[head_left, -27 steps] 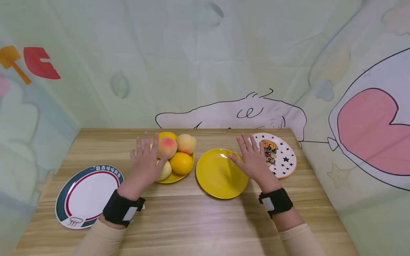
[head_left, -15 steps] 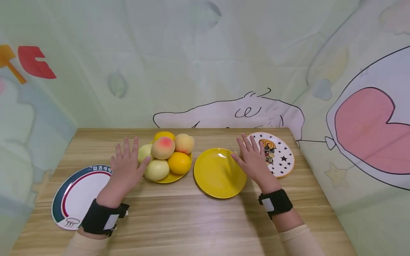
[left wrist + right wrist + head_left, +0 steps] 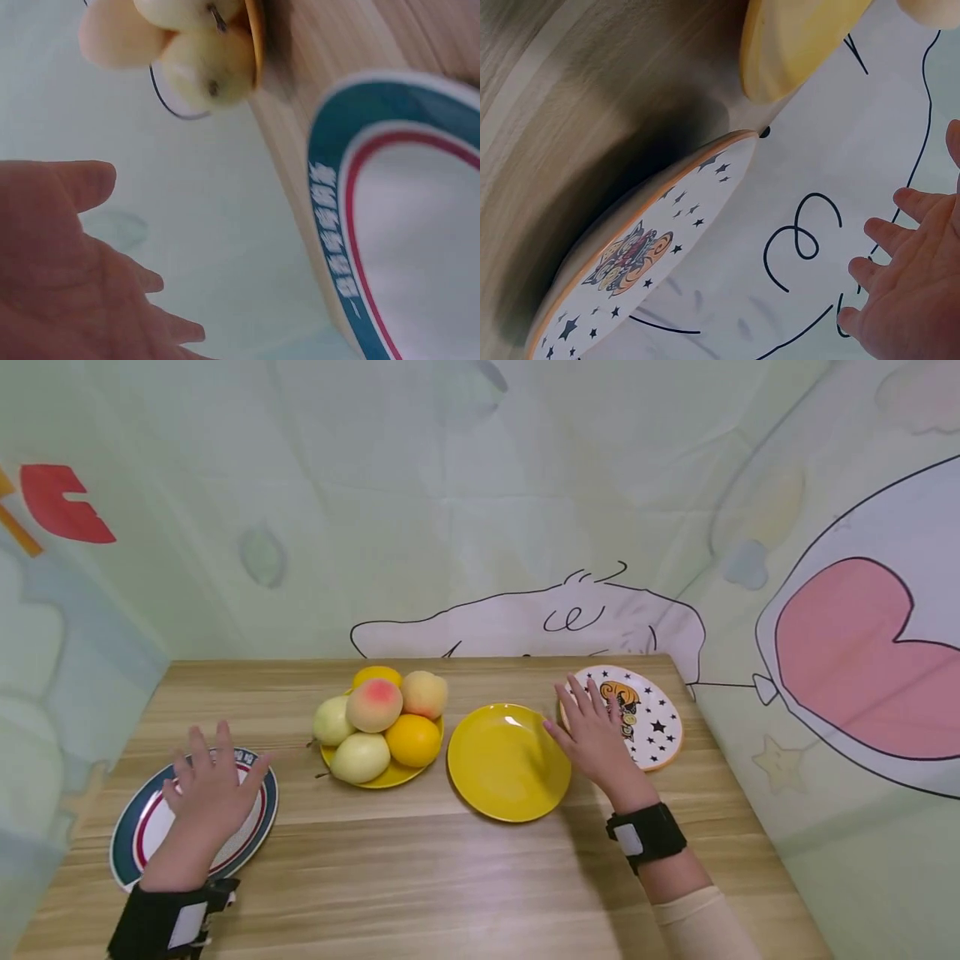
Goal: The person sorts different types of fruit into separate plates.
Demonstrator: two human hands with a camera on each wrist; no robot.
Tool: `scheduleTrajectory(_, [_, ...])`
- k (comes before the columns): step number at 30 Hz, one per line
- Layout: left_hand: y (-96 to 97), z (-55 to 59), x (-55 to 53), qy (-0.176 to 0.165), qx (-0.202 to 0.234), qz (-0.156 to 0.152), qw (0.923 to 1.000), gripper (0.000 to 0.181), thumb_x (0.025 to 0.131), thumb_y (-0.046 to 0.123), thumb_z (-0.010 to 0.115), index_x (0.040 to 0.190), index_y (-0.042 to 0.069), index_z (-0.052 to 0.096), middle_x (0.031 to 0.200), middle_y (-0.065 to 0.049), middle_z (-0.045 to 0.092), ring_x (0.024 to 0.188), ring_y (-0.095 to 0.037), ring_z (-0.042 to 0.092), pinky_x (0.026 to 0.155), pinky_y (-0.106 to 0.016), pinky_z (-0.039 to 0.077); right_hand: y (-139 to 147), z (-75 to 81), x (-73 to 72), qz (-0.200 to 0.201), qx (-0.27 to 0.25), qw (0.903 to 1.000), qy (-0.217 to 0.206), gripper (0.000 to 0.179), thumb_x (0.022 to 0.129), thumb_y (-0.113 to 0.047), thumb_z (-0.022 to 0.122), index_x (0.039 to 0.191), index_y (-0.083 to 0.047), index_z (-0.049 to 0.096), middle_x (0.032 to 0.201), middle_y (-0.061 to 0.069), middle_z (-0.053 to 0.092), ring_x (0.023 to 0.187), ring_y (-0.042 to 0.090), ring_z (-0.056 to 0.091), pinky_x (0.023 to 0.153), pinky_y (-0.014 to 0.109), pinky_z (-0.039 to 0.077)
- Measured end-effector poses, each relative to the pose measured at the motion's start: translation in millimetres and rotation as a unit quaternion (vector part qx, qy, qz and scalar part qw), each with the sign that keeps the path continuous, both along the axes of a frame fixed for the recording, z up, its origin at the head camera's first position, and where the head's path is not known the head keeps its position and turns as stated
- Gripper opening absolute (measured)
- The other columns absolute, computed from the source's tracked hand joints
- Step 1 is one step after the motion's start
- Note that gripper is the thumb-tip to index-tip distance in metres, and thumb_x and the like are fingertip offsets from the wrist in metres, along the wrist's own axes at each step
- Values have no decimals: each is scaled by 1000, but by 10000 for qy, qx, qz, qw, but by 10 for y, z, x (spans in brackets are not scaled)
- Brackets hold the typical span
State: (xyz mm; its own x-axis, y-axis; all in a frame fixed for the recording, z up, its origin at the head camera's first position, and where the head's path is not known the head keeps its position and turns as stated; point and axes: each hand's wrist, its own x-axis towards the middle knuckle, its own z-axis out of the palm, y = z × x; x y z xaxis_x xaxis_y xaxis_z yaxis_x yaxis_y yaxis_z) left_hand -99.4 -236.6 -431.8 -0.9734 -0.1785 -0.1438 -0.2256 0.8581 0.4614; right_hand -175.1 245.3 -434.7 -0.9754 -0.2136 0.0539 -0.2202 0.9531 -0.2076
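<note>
Holding nothing, my left hand (image 3: 213, 797) and right hand (image 3: 596, 741) are splayed; the teal-rimmed plate (image 3: 420, 240) looks stiff, slick, best pinched at its edge

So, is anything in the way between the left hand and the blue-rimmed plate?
Nothing visible. The left hand hovers over the blue-rimmed plate; the left wrist view shows only a bare gap between them. The piled fruit sits well to the right in the head view.

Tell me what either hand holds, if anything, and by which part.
Nothing is held: the left hand hovers, fingers spread, near the blue-rimmed plate; the right hand hovers near the star-patterned plate, gripping nothing.
</note>
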Motion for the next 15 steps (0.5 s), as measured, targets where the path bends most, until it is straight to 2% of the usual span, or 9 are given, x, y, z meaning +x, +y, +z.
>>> scheduleTrajectory(6, [-365,-73,125,-583,180,589,9964,91,95,58,30,146,-2,-16,144,-37,-24,127,-64,-20,95,-80,-3,67,-33,6,-92,9,9999,-77,70,96,-52,40,152,-16,18,159,9,6,146,34,-3,112,62,-5])
scheduleTrajectory(11, [-565,-215,195,-1298,265,1131,9847,96,94,55,38,143,-1,-22,142,-36,-31,127,-63,-22,99,-78,-2,128,-51,27,-136,-4,9997,-179,70,96,-52,39,152,-16,17,159,9,5,146,32,-7,112,62,-6])
scheduleTrajectory(15, [-678,-323,255,-1665,302,1284,9772,93,95,40,43,140,-6,-25,140,-40,-29,126,-65,-15,101,-77,5,177,-72,51,-151,0,9998,-161,71,96,-54,39,152,-15,19,159,10,7,146,32,-6,111,63,-4])
